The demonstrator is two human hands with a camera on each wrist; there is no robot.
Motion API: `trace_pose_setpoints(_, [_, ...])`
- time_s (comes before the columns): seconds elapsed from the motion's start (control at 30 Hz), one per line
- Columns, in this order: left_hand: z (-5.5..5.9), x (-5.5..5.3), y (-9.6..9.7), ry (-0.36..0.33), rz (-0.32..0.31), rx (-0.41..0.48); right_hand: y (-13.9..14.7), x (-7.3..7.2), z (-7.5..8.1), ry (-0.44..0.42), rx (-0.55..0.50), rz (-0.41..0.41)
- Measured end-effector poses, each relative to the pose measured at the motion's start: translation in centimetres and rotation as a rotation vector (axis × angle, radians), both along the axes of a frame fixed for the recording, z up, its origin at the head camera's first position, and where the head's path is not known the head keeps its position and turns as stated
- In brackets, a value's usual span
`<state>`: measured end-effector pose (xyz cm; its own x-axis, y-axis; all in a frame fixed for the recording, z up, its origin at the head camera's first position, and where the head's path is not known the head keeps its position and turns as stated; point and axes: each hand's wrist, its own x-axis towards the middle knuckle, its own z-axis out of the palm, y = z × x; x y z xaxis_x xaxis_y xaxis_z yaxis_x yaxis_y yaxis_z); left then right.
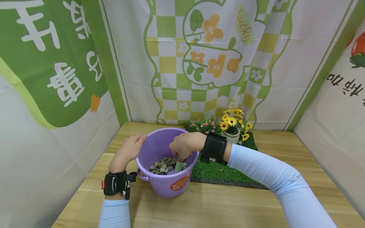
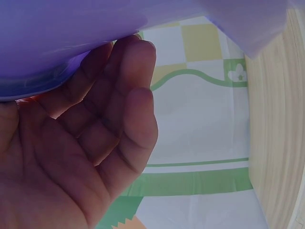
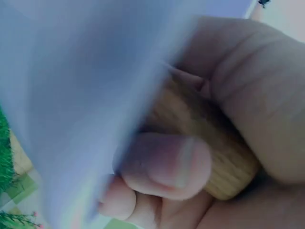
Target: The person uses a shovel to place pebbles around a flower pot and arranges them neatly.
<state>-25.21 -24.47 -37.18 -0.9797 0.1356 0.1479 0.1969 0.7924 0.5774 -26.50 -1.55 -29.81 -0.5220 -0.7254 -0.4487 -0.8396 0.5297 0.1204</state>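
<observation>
A purple bucket (image 1: 168, 185) stands on the table with grey and tan pebbles (image 1: 163, 166) in its bottom. My left hand (image 1: 129, 150) grips the bucket's left rim; in the left wrist view its curled fingers (image 2: 138, 114) lie against the purple wall. Inside the bucket, my right hand (image 1: 186, 144) holds a garden trowel by its wooden handle (image 3: 224, 167). The trowel's pale green blade (image 1: 178, 167) points down among the pebbles, its tip hidden. In the right wrist view the bucket wall (image 3: 71, 95) blurs across and covers part of the hand.
Behind and right of the bucket lies an artificial grass mat (image 1: 225, 172). On it stand a white pot (image 1: 232, 136) of yellow flowers (image 1: 232, 121) and some pink flowers (image 1: 206, 126). Wooden table (image 1: 228, 209) surface extends in front. Printed cloth walls (image 1: 137, 63) surround the table.
</observation>
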Motion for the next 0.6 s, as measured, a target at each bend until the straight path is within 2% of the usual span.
trace_pose_setpoints(0.17, [0.0, 0.1, 0.1, -0.008, 0.001, 0.005, -0.2, -0.1, -1.7, 0.081, 0.011, 0.002])
trace_pose_setpoints(0.33, [0.0, 0.1, 0.2, -0.016, -0.003, 0.000, -0.1, -0.5, -2.7, 0.148, 0.001, 0.047])
trace_pose_setpoints(0.6, [0.2, 0.1, 0.2, -0.034, 0.001, 0.001, 0.8, -1.4, -3.9, 0.125, -0.099, 0.074])
